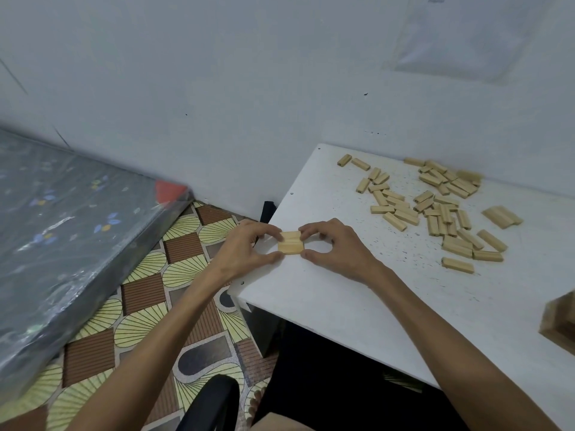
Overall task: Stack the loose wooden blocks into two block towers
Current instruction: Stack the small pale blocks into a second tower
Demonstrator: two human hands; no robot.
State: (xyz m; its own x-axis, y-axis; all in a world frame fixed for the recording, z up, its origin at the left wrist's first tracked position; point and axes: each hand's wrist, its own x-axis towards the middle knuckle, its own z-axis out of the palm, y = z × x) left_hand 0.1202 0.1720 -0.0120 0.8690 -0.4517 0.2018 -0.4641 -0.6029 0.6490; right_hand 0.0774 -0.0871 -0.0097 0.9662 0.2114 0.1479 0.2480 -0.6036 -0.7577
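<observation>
Block layer (290, 242) (one) pinched between left hand (245, 250), right hand (333, 247).

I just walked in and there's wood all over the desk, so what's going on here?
A person holds a small flat row of pale wooden blocks near the left edge of the white table, pinched between the left-hand grip and the right-hand grip. A scattered pile of loose wooden blocks lies further back on the right. A stacked wooden structure shows partly at the right edge.
</observation>
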